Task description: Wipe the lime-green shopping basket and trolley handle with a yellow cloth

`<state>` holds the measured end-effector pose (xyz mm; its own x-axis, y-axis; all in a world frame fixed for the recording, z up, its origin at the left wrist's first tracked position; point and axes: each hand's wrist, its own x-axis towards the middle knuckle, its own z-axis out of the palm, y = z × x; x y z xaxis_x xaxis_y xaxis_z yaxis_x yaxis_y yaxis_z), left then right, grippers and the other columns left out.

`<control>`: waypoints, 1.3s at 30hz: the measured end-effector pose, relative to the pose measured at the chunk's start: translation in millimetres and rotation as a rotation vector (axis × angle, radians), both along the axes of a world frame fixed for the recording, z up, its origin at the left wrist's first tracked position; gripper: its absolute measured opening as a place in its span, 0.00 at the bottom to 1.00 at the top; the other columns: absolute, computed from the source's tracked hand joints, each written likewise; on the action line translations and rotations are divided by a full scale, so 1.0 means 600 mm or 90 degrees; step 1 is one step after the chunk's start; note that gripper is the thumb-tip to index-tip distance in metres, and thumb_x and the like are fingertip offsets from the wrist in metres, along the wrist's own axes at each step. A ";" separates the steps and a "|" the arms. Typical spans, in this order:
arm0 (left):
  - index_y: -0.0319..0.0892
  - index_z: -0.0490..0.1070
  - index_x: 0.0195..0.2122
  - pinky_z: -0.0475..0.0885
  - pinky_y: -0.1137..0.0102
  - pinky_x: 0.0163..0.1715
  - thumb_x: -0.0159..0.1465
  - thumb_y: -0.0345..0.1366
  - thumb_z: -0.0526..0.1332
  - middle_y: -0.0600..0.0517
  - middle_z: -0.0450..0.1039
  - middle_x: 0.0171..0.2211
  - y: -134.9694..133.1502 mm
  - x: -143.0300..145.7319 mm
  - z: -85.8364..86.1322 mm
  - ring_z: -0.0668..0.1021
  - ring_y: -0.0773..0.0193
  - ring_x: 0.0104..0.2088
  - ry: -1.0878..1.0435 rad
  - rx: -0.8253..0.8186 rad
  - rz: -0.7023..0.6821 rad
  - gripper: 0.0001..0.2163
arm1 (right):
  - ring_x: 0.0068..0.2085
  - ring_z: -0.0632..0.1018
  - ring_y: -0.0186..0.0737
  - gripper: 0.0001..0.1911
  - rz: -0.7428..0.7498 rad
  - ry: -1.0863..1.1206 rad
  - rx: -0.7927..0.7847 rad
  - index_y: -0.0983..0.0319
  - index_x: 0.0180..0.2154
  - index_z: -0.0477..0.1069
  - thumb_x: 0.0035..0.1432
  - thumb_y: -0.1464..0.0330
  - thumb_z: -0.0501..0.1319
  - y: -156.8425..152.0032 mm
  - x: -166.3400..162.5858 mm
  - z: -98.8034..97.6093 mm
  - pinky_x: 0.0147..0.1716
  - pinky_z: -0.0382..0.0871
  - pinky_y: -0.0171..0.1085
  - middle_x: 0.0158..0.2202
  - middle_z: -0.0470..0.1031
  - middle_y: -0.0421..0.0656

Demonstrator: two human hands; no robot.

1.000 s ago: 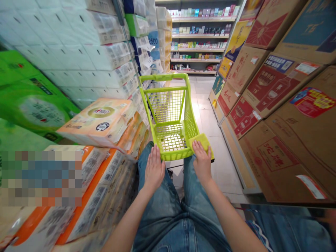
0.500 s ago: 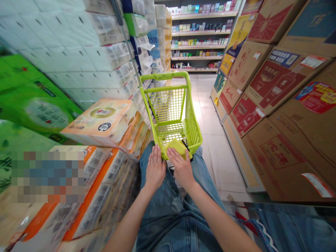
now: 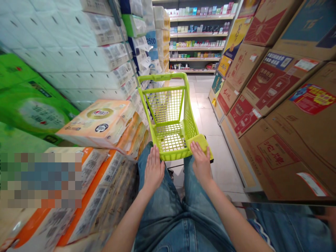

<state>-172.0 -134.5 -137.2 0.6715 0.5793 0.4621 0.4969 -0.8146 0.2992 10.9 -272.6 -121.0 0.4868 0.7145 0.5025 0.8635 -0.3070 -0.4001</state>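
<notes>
A lime-green shopping basket (image 3: pixel 172 155) with lattice walls stands in front of my legs, its handle (image 3: pixel 162 76) at the far end. Nothing lies inside it. My left hand (image 3: pixel 154 169) rests on the near left corner of the rim, fingers stretched out and lying flat. At the near right corner, my right hand (image 3: pixel 202 164) has a folded yellow cloth (image 3: pixel 200 140) under its fingers, pressed against the rim. A dark edge shows beneath the cloth; what it belongs to I cannot make out.
Stacked tissue packs (image 3: pixel 96 117) crowd the left side. Cardboard cartons (image 3: pixel 278 143) are piled along the right. Tiled floor (image 3: pixel 202 119) runs down the aisle to shelves (image 3: pixel 199 49) of small boxes and bottles. A thin pole (image 3: pixel 128 52) slants at upper left. Denim shows at lower right.
My right hand has slid the yellow cloth rightward along the near rim, from its middle to the right corner. My left hand has stayed at the left corner.
</notes>
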 end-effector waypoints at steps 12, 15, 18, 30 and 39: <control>0.43 0.29 0.72 0.57 0.49 0.66 0.71 0.33 0.48 0.38 0.45 0.72 0.004 -0.009 -0.002 0.50 0.53 0.71 0.000 -0.018 -0.014 0.33 | 0.68 0.61 0.34 0.31 0.179 0.018 -0.023 0.60 0.65 0.59 0.62 0.80 0.48 0.092 -0.147 0.010 0.69 0.21 0.50 0.65 0.65 0.44; 0.42 0.31 0.72 0.57 0.50 0.66 0.71 0.33 0.48 0.39 0.45 0.72 0.002 -0.005 0.000 0.51 0.53 0.71 -0.002 -0.018 -0.011 0.32 | 0.68 0.62 0.35 0.34 0.184 -0.001 -0.037 0.60 0.65 0.59 0.58 0.83 0.47 0.052 -0.100 0.010 0.68 0.21 0.53 0.65 0.66 0.45; 0.41 0.31 0.72 0.57 0.50 0.66 0.71 0.34 0.48 0.39 0.45 0.72 0.000 -0.001 0.000 0.51 0.52 0.71 -0.006 -0.014 -0.012 0.32 | 0.67 0.64 0.36 0.38 0.132 -0.017 -0.033 0.59 0.65 0.60 0.54 0.85 0.46 0.010 -0.030 0.010 0.68 0.24 0.55 0.64 0.67 0.45; 0.41 0.31 0.72 0.58 0.49 0.66 0.71 0.34 0.47 0.38 0.45 0.72 0.001 -0.001 -0.002 0.51 0.52 0.71 -0.002 -0.010 -0.004 0.32 | 0.68 0.61 0.41 0.41 -0.010 -0.008 -0.030 0.61 0.67 0.57 0.51 0.84 0.47 0.017 -0.038 0.004 0.69 0.32 0.55 0.66 0.63 0.46; 0.43 0.30 0.72 0.57 0.49 0.66 0.70 0.33 0.48 0.39 0.44 0.72 0.005 -0.010 -0.002 0.49 0.52 0.71 0.000 -0.017 -0.022 0.33 | 0.69 0.59 0.37 0.31 0.142 -0.009 -0.038 0.62 0.67 0.56 0.63 0.78 0.49 0.104 -0.163 0.008 0.70 0.29 0.49 0.67 0.62 0.46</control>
<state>-177.9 -131.6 -138.6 0.6911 0.5684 0.4463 0.4689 -0.8226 0.3217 -86.8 -210.2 -116.0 0.3061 0.8328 0.4613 0.9182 -0.1303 -0.3742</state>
